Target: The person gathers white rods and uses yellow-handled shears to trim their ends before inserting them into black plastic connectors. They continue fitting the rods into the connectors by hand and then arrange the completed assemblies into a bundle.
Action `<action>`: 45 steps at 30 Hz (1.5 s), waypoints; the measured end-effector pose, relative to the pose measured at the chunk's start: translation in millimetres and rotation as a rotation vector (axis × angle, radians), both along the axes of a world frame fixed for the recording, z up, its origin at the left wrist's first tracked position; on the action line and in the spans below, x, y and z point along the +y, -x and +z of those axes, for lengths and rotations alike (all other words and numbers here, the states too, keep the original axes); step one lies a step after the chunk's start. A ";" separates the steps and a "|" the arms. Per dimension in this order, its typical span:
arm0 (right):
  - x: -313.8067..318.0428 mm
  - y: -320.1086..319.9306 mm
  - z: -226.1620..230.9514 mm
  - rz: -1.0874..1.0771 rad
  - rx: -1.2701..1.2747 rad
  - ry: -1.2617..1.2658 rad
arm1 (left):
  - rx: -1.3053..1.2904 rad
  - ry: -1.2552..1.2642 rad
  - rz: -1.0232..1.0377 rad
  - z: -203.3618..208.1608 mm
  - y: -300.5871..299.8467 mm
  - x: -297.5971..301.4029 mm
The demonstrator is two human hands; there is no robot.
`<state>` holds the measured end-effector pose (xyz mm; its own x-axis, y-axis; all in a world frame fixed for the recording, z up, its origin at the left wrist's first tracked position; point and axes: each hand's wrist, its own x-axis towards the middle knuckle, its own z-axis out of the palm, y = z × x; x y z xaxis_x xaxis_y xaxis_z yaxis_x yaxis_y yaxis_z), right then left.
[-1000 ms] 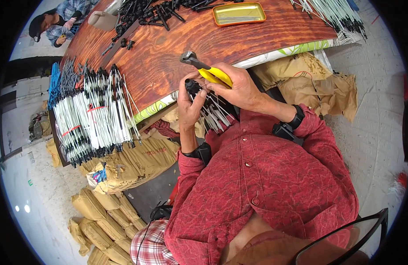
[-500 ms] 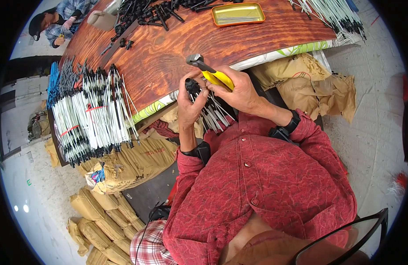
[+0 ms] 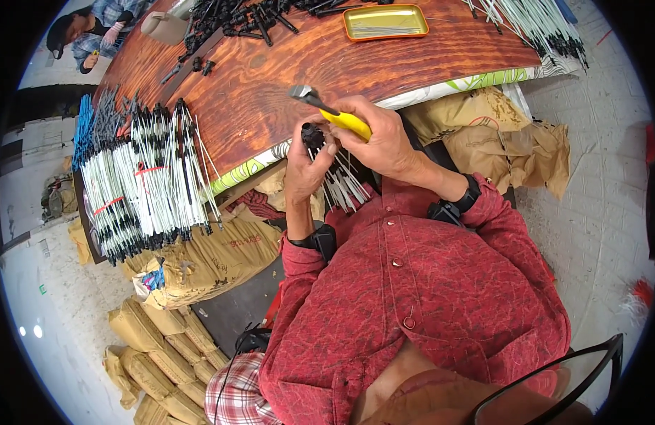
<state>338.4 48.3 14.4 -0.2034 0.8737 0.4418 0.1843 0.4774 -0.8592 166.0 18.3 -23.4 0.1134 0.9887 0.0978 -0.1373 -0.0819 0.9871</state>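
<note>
My left hand [image 3: 305, 172] is closed around the top of what looks like an umbrella frame [image 3: 312, 134], black at its head, with pale ribs [image 3: 344, 190] slanting down toward my shirt. My right hand [image 3: 388, 147] grips yellow-handled pliers [image 3: 352, 126] in the palm, their metal jaws pointing up and left over the table. The right fingertips come close to the black head, beside my left thumb. Whether they pinch a thin wire there is too small to tell.
Bundles of pale ribs [image 3: 154, 191] lie at the table's left edge. A yellow tin [image 3: 356, 35] with thin wires and a heap of black parts [image 3: 260, 18] sit farther back. More ribs [image 3: 547, 32] are at the far right. A co-worker [image 3: 93, 35] sits far left. Brown sacks [image 3: 508, 145] lie below the table.
The pliers' jaws have swung a little left and up as my right hand turned slightly. My left hand keeps its hold on the umbrella frame.
</note>
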 end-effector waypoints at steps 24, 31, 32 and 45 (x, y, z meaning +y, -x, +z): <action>-15.6 28.0 14.8 0.415 0.289 0.655 | -0.364 -0.069 -0.179 -4.9 57.0 -14.1; -16.7 36.1 3.9 0.433 0.246 0.583 | -0.217 -0.018 -0.104 -2.0 55.9 -17.5; -17.4 36.5 2.1 0.414 0.278 0.583 | -0.194 -0.012 -0.100 -1.5 55.1 -17.3; -10.3 6.6 17.8 0.412 0.104 0.626 | -0.338 -0.089 -0.131 0.1 45.8 -11.9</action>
<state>331.8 38.1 32.2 -0.5525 0.8299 -0.0773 -0.0002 -0.0929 -0.9957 120.3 6.4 -23.3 0.1851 0.9540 0.2359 -0.4694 -0.1251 0.8741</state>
